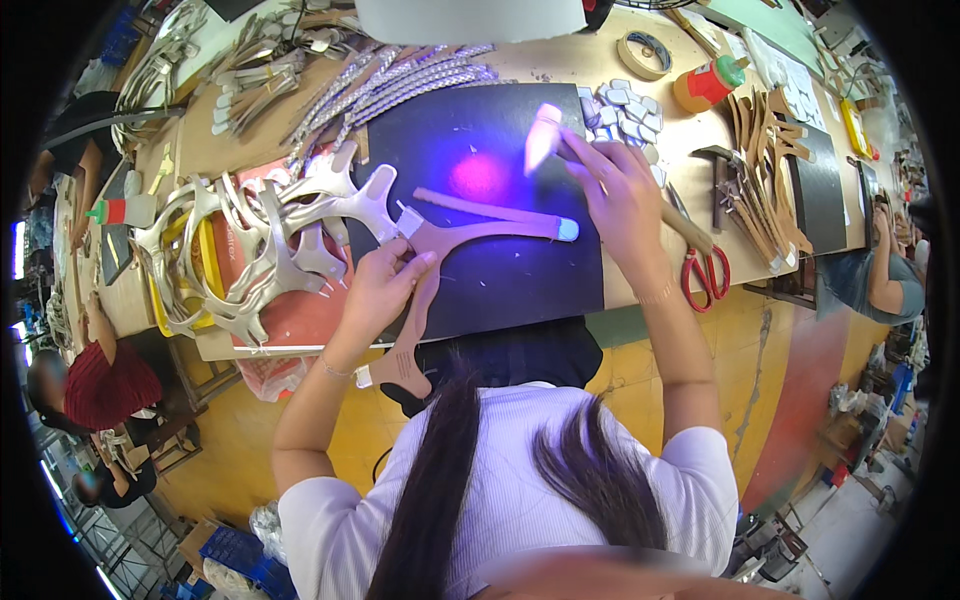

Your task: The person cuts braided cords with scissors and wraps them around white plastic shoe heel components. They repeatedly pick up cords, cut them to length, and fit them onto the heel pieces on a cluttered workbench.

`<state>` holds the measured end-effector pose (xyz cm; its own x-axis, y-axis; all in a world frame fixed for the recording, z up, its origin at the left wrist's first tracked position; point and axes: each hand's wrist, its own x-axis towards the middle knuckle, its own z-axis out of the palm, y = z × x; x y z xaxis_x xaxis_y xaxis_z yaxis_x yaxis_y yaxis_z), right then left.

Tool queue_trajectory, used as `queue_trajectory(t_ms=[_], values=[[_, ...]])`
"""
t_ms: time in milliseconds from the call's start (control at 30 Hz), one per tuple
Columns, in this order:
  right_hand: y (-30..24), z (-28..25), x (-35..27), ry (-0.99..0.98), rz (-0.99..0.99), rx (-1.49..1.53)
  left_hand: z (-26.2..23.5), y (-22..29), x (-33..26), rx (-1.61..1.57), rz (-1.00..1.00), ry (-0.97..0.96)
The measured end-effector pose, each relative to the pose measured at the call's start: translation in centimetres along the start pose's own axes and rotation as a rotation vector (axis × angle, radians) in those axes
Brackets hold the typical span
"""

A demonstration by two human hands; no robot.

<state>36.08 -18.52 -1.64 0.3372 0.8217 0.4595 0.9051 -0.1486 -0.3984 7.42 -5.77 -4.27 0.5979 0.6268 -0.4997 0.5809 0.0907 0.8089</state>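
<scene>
A branched tan leather strap piece (pixel 455 236) is pinched in my left hand (pixel 382 290), its lower branches hanging past the table's front edge. One arm of it reaches right across the black mat (pixel 500 290) and ends in a pale blue-lit tip (pixel 567 230). Raised above the mat, my right hand (pixel 625 205) is closed round a hammer; the hammer's head (pixel 543 138) glows pinkish-white in the light and is slightly blurred. The head is apart from the leather. A narrow tan strip (pixel 480 205) lies on the mat behind that arm.
Silvery strap pieces (pixel 285 240) heap at left; braided straps (pixel 400 85) lie behind. At right are small pale pads (pixel 622 108), red-handled scissors (pixel 705 278), a second hammer (pixel 718 175), a glue bottle (pixel 710 85) and a tape roll (pixel 645 55). A white lamp (pixel 470 18) overhangs the back.
</scene>
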Motion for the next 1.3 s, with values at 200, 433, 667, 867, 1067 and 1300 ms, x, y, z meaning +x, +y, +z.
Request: queue_trajectory(t_ms=[200, 433, 667, 867, 1067, 1300], values=[[1.0, 4.3, 3.1, -0.135, -0.075, -0.114, -2.2, 0.1, 0.2, -0.790, -0.146, -0.249], [-1.5, 0.4, 2.5, -0.577, 0.173, 1.272, -1.3, 0.9, -0.2, -1.142, -0.443, -0.618], [-4.9, -2.6, 2.2, -0.503, 0.538, 1.415, 3.5, 2.1, -2.3, -1.212, -0.483, -1.031], [-7.0, -4.6, 2.4, -0.498, 0.559, 1.407, 4.6, 2.5, -2.8, -1.144, -0.446, -1.189], [-7.6, -5.7, 2.6, -0.492, 0.576, 1.521, 4.4, 3.0, -3.0, -0.898, -0.307, -1.179], [-6.9, -4.7, 2.7, -0.419, 0.561, 1.352, -2.5, 8.4, -0.2, -0.132, 0.087, -0.553]])
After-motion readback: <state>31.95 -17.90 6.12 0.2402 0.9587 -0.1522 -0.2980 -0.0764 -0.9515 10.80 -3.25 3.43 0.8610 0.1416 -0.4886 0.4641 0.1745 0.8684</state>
